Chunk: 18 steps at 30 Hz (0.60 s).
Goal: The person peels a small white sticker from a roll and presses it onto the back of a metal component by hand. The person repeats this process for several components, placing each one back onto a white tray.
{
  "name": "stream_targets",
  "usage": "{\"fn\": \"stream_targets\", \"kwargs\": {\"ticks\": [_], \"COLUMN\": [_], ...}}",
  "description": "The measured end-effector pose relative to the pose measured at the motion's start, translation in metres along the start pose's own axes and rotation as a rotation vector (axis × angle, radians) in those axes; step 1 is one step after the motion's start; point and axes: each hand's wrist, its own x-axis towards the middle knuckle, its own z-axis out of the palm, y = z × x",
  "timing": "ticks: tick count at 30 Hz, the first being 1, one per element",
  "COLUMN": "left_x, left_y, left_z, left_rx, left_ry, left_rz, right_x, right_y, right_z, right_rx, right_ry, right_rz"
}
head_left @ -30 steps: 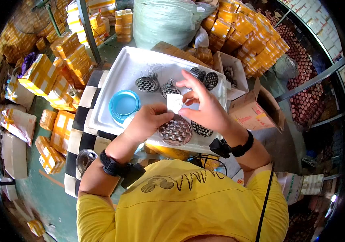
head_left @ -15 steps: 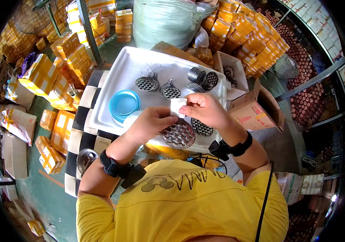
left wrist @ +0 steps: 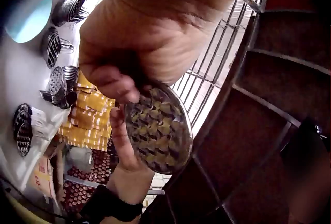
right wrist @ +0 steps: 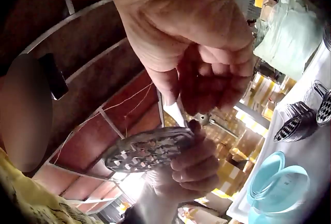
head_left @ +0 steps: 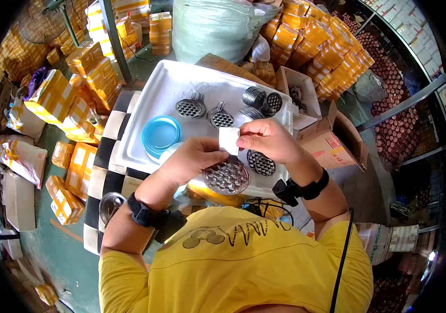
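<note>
In the head view my left hand grips the upper edge of a round metal disc with a raised, perforated pattern. The disc's patterned face also shows in the left wrist view, below the curled fingers. A small white paper label stands above the disc's edge, its lower end by my left thumb. My right hand pinches the label's right side between thumb and fingers. Seen from the right wrist, the label runs from those fingertips toward the disc.
A white tray holds a stack of light-blue round lids and several bunches of perforated metal discs. It rests on a checkered cloth. An open carton stands at the right. Taped boxes are piled behind.
My right hand has gone from spread fingers beside the label to pinching its right side. The disc and left hand have shifted only slightly.
</note>
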Motion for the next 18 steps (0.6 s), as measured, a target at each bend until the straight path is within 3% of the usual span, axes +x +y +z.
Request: {"fn": "stream_targets", "kwargs": {"ticks": [11,18], "left_x": [0.000,0.001], "left_y": [0.000,0.001], "left_z": [0.002,0.003], "left_rx": [0.028,0.119], "left_ry": [0.015,0.024], "left_rz": [0.013,0.066], "right_x": [0.000,-0.001], "right_y": [0.007,0.007], "right_z": [0.010,0.017], "right_rx": [-0.027,-0.204], "right_ry": [0.142,0.255], "right_rz": [-0.032,-0.094]}}
